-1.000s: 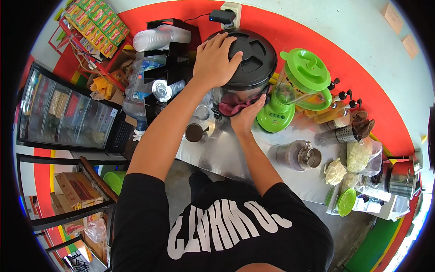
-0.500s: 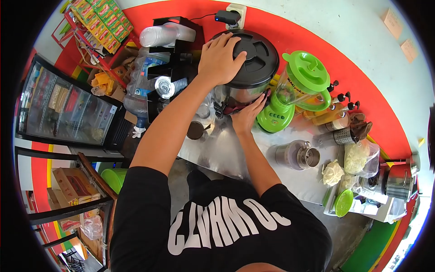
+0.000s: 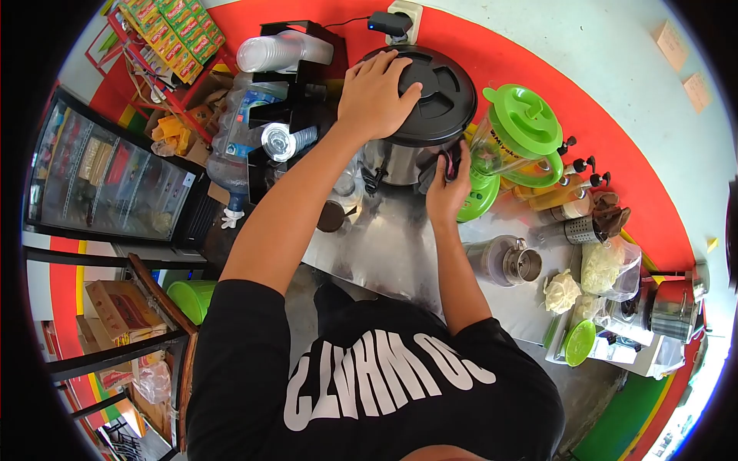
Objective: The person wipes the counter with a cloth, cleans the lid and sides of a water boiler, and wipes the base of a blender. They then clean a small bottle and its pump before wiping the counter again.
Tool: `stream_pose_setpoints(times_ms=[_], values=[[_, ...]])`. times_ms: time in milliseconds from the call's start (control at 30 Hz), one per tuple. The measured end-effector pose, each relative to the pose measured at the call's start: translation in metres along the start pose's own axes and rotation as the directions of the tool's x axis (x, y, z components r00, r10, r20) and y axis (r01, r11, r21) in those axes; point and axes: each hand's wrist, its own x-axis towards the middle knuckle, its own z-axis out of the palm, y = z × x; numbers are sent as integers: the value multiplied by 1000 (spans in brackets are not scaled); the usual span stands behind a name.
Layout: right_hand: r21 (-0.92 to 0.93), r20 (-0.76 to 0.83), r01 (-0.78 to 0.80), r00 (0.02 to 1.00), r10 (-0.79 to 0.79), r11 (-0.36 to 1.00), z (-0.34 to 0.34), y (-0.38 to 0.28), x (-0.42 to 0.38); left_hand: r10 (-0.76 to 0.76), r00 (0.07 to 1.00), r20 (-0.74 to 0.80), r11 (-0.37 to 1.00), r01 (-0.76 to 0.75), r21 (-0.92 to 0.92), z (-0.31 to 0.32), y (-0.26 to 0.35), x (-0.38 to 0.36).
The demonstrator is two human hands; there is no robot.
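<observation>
A large steel canister [image 3: 400,163] with a black lid [image 3: 438,96] stands against the wall. My left hand [image 3: 378,96] lies on the left part of the lid, fingers stretched out over it. Low on the canister's right side, my right hand [image 3: 449,196] is closed round a dark cloth [image 3: 452,163] with a pinkish patch; its fingers are partly hidden. Right beside that hand is a green blender [image 3: 478,196] with a clear jug and green lid [image 3: 526,119].
Stacked plastic cups [image 3: 284,54] sit in a black holder at left, near a large water bottle [image 3: 234,146]. On the steel counter [image 3: 369,246] are a steel shaker [image 3: 500,261], pump bottles [image 3: 557,196] and a pale crumpled bundle [image 3: 562,292]. A charger [image 3: 388,24] is plugged in above the canister.
My right hand has moved to the right round the canister's side, taking the cloth along and baring more of the steel front. My left hand stays on the lid.
</observation>
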Motion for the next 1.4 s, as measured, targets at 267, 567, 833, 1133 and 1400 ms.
stream_pose_setpoints(times_ms=[267, 567, 833, 1133, 1400], values=[[-116, -3, 136, 991, -137, 984, 47, 35, -32, -5, 1000, 4, 1000, 5, -2, 0, 0, 1], [-99, 200, 40, 980, -20, 994, 7, 27, -4, -11, 1000, 10, 1000, 11, -1, 0, 0, 1], [-87, -26, 181, 983, -184, 980, 30, -3, -7, -15, 1000, 8, 1000, 15, -9, -1, 1, 0], [-161, 215, 62, 976, -26, 985, 31, 60, -42, -11, 1000, 14, 1000, 11, -2, -4, 3, 0], [-143, 0, 286, 957, -289, 948, 21, -51, 7, -13, 1000, 14, 1000, 13, -23, -5, 2, -1]])
